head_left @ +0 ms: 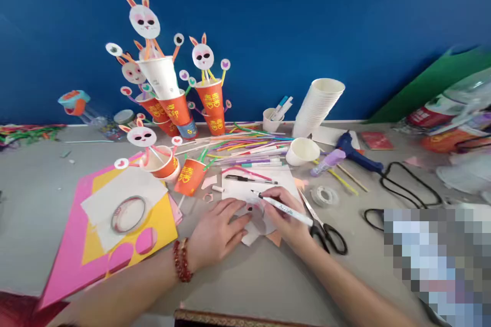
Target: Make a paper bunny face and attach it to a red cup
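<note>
Bare forearms [337, 281] nearest cam. R hand [289, 226] pinches 1 slim white plastic marker [287, 209] in its fingers, above white paper sheet [240, 191] on grey table [284, 286]. Prob. light, stiff, slick; hold nr nib. Long axis diagonal, nib far-left. L hand [213, 232]: fingers slightly spread, by pale paper disc [258, 220].

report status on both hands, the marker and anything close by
Left hand partly over paper. Right hand holding marker. Scissors close beside right hand, pen on paper.
</note>
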A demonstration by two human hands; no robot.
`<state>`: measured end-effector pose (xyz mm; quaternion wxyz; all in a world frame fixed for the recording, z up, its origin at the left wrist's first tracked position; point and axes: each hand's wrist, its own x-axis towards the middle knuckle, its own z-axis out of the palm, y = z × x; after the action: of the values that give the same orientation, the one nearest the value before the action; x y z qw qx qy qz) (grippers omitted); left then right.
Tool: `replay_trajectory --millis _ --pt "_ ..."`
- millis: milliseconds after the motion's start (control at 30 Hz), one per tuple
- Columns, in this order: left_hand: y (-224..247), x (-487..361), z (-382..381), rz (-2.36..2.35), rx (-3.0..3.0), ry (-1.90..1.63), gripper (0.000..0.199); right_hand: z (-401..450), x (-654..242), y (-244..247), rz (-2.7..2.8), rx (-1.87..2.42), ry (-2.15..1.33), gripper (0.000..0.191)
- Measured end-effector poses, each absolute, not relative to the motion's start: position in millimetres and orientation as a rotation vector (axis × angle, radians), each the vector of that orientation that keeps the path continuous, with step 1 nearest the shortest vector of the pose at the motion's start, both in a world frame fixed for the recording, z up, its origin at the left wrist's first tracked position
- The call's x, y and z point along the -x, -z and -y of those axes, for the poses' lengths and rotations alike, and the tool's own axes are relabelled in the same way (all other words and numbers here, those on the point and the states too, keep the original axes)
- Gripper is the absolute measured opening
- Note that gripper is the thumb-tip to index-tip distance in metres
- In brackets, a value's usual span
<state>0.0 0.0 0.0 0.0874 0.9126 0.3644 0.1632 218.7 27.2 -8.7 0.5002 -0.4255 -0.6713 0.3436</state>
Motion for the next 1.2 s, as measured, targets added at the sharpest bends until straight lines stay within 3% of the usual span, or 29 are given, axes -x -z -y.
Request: replay_trajectory --millis 267,1200 --pt "-0.9 -6.2 -5.2 -1.049 -2.737 -0.367 0.047 -27.3 -219.6 7.4 1.426 1.171 -0.853 0.009" --pt "2.5 -6.6 -6.2 -1.023 -2.741 -0.283 0.047 -27.1 -219.0 13.4 1.682 1.279 -0.949 0.013"
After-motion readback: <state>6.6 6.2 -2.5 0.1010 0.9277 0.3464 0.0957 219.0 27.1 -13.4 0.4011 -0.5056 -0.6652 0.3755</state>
